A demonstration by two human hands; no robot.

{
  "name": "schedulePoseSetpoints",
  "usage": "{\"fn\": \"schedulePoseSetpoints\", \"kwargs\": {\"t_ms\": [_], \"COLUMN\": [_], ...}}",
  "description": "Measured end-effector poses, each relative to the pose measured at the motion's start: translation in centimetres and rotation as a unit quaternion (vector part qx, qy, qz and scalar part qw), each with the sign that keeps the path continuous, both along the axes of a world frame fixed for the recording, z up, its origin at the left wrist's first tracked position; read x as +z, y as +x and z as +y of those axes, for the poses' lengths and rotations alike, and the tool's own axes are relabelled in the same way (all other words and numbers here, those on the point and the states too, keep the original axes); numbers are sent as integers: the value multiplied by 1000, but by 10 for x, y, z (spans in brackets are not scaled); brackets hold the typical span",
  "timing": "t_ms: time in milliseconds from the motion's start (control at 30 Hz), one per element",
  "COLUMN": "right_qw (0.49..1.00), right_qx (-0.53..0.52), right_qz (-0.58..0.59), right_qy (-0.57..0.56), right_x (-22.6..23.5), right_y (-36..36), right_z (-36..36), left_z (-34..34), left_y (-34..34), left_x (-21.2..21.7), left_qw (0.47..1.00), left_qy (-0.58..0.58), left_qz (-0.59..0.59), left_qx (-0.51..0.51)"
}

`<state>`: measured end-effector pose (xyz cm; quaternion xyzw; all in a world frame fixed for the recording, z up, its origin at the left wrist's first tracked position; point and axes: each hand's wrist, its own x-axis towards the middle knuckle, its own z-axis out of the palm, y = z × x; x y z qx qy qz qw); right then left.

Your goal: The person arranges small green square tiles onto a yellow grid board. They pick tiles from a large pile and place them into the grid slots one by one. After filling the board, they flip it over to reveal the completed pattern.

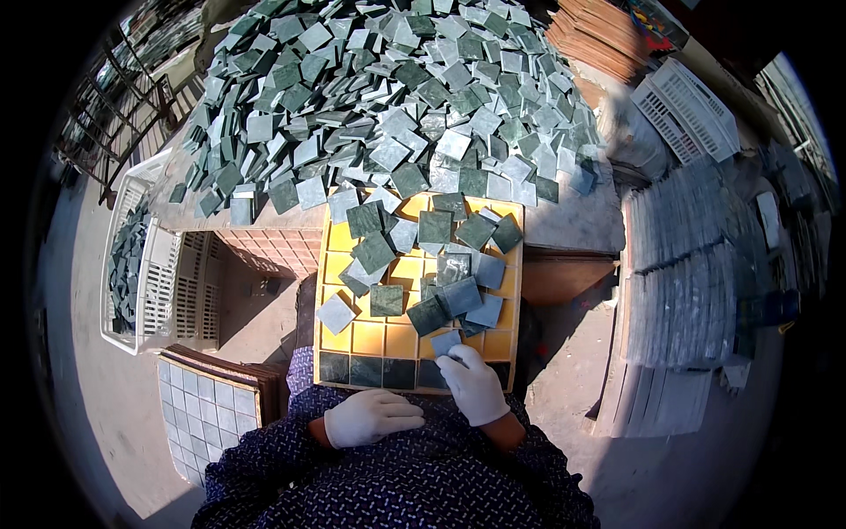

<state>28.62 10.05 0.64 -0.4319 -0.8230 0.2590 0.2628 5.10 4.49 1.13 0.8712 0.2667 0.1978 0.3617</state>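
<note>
A yellow tray (368,338), split into square cells by thin ribs, lies before me with its far end at the stone heap's edge. Dark green square tiles (397,373) sit flat in its nearest row of cells. Loose green and grey tiles (434,227) are scattered over the rest, some overlapping. My right hand (473,384), in a white glove, is over the near right part of the tray, its fingers closed on a light grey stone tile (446,342). My gloved left hand (373,418) rests below the tray's near edge, fingers stretched out, holding nothing.
A large heap of stone tiles (379,97) covers the table (577,214) beyond the tray. White plastic crates (163,286) stand at left, above a stack of tile-filled panels (207,401). Wrapped stacks (679,291) stand at right, below another white crate (686,110).
</note>
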Motion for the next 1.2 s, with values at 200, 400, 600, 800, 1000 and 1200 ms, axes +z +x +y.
{"fn": "schedulePoseSetpoints", "kwargs": {"t_ms": [200,400,600,800,1000,1200], "right_qw": [991,985,967,965,996,957], "right_qx": [110,141,154,132,12,-125], "right_qz": [-78,-101,-185,-204,-62,137], "right_qy": [21,23,86,100,59,-221], "right_x": [4,15,29,28,17,24], "right_y": [9,15,15,15,33,35], "right_z": [10,30,56,62,55,56], "left_z": [3,1,21,30,32,37], "left_y": [2,15,25,36,37,42], "left_x": [-12,7,14,6,10,8], "left_qw": [962,986,960,962,961,973], "left_qy": [-270,-101,60,114,110,136], "left_qz": [-8,26,51,120,153,94], "left_qx": [28,133,270,216,204,158]}}
